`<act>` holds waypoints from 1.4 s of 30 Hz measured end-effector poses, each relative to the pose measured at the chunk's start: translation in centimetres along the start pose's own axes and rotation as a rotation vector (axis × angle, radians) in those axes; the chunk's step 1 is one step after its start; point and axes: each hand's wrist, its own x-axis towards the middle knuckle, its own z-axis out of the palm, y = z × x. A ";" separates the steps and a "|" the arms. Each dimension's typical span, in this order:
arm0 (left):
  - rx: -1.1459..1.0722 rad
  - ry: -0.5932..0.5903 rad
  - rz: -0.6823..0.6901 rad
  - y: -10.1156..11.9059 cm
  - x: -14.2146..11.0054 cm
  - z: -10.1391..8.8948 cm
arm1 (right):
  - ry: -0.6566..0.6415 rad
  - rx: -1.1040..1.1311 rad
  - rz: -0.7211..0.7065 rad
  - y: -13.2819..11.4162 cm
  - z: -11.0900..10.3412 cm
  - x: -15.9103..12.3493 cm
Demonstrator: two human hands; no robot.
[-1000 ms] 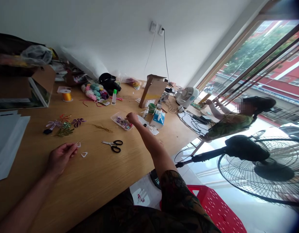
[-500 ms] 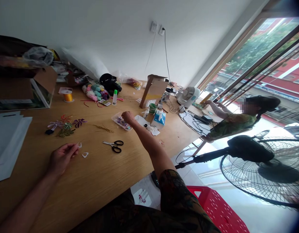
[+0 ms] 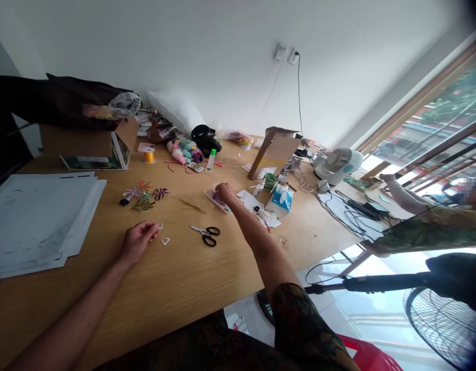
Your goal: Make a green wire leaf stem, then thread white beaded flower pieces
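Observation:
My left hand [image 3: 137,240] is closed in a pinch above the table, with a small white loop-shaped piece [image 3: 161,225] at its fingertips. A similar white triangular loop [image 3: 165,241] lies on the wood just beside it. My right hand [image 3: 225,192] reaches down into a clear plastic box [image 3: 223,207] of small purple and white bead-like pieces; its fingertips are hidden there. Between the hands lie black-handled scissors [image 3: 210,236] and a thin bunch of gold-brown strands [image 3: 192,206]. Beyond my left hand is a cluster of small coloured wire-like flowers [image 3: 145,197].
White sheets [image 3: 40,221] cover the table's left side. Behind are a yellow thread spool [image 3: 148,155], yarn balls [image 3: 185,150], a glue stick [image 3: 211,161], and an upright cardboard box [image 3: 272,154]. Another person [image 3: 435,221] sits at right, near a standing fan [image 3: 446,314].
The camera view has turned left, so everything sits further right in the picture. My left hand still pinches the white loop, and my right hand stays at the plastic box.

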 end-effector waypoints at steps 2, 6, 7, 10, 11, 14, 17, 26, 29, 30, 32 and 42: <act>-0.012 -0.007 0.002 0.1 -0.1 0.0 | 0.008 0.000 0.001 0.1 0.1 0.0; -0.016 -0.010 0.009 0.2 -0.2 0.0 | 0.018 0.009 0.001 0.2 0.3 0.0; -0.013 -0.008 0.011 0.2 -0.2 0.0 | 0.021 0.014 0.005 0.3 0.2 0.0; 0.000 -0.003 0.015 0.2 -0.2 0.0 | 0.046 0.039 0.030 0.5 0.0 0.2; 0.003 0.000 0.014 0.2 -0.2 0.0 | 0.056 0.052 0.040 0.6 -0.2 0.2; 0.016 0.010 0.005 0.0 -0.1 -0.1 | 0.078 0.096 0.075 1.1 -1.1 0.1; 0.023 0.023 -0.012 -0.3 0.2 -0.1 | 0.093 0.132 0.117 1.6 -2.1 -0.2; 0.002 0.032 -0.002 -0.4 0.2 -0.1 | 0.102 0.168 0.138 2.4 -3.4 -1.2; -0.009 0.035 -0.010 -0.1 0.1 0.1 | 0.085 0.162 0.133 2.3 -3.0 -1.3; -0.009 0.033 -0.013 0.0 0.0 0.1 | 0.077 0.157 0.131 2.2 -2.9 -1.4; -0.008 0.034 -0.022 0.2 0.0 0.2 | 0.057 0.142 0.127 1.9 -2.5 -1.4; 0.049 0.015 0.012 0.0 0.0 0.1 | -0.039 0.040 -0.013 0.2 -1.5 -1.4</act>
